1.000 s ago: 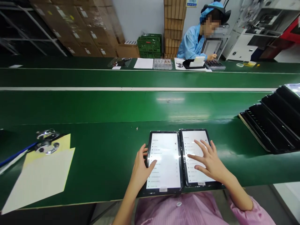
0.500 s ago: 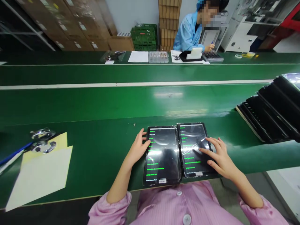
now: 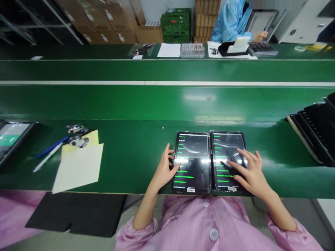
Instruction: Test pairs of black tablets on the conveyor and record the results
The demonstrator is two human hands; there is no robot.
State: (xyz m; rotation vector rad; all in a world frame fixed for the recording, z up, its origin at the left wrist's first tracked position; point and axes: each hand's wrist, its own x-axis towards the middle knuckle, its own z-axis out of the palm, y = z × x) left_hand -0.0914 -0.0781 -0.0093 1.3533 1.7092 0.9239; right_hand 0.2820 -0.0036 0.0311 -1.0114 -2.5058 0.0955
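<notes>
Two black tablets lie side by side near the front edge of the green bench, each showing lines of green and white text on a dark screen. My left hand [image 3: 166, 167] is at the left edge of the left tablet [image 3: 194, 163], thumb over its screen and fingers apart along the rim. Over the right tablet [image 3: 218, 153] my right hand [image 3: 250, 170] spreads its fingers, with fingertips at the screen; whether each touches the glass I cannot tell. A small white label sits at the bottom of each tablet.
Left of me are pale paper sheets [image 3: 78, 167] on a clipboard with a metal clip and pens [image 3: 53, 148]. Another device [image 3: 13, 139] lies at the far left. Stacked black tablets [image 3: 316, 136] stand at right. Across the bench, a person in blue [image 3: 230, 21] holds a pen.
The view has turned left and down, bringing the device at far left into sight. My left thumb has slid lower on the left tablet. My right fingers have shifted slightly left over the right tablet.
</notes>
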